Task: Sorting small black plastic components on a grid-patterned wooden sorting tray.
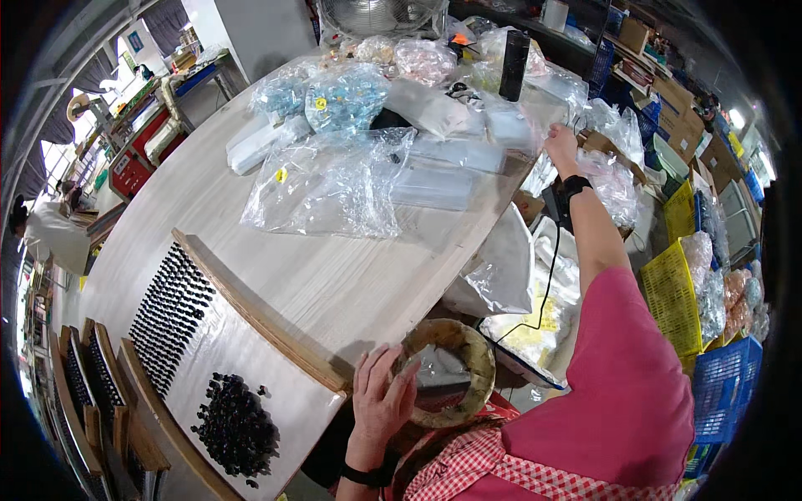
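My left hand (384,397) is at the near table edge with its fingers stretched and apart. It lies against the left side of a thick yellowish-brown ring (476,367), perhaps a tape roll; whether it touches is unclear. To its left, a white board with wooden side rails (292,334) bears rows of small black pieces (171,309) and a loose heap of them (234,430). My right arm reaches far out, and my right hand (561,146) is by the table's right edge among clear plastic bags, fingers curled. What they hold, if anything, is too small to make out.
Clear bags (334,188) and bags of pale blue pieces (347,96) cover the far table. A black cylinder (514,67) stands behind. More rail-sided boards (92,392) lean at left. Yellow (672,292) and blue crates (727,388) stand at right; a black cable (547,292) hangs nearby.
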Motion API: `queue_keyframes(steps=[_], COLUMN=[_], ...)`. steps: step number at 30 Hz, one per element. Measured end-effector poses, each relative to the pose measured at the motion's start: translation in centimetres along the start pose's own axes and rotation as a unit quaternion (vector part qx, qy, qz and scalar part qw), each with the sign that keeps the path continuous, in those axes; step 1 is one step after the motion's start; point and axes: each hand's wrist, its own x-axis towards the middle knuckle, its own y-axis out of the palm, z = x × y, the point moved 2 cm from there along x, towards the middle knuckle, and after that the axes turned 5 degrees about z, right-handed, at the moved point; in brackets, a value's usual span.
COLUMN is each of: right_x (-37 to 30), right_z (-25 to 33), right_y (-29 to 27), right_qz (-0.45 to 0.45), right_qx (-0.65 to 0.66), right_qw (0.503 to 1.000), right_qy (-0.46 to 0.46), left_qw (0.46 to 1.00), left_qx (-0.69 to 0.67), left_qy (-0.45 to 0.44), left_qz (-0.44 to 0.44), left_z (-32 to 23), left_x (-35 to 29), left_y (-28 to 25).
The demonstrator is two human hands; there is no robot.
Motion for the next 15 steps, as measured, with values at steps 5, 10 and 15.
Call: queue_keyframes(steps=[5, 10, 15], right_x=[3.0, 0.3, 2.0], right_z=[-3.7, 1.9, -3.6], right_y=[1.3, 3.9, 6.2], right_qz=[0.169, 0.028, 0.181], right_qx=[0.016, -0.122, 0.079], right_qw=[0.985, 0.981, 0.974], right_qy=[0.012, 0.147, 0.111], left_qw=[0.997, 0.991, 0.991], left_qx=[0.048, 0.088, 0.064], left_qy=[-0.055, -0.095, -0.106], left_qz=[0.01, 0.033, 0.053], left_z=[2.2, 2.6, 2.1], left_x=[0.6, 0.3, 0.9], left_y=[1.1, 1.0, 1.6])
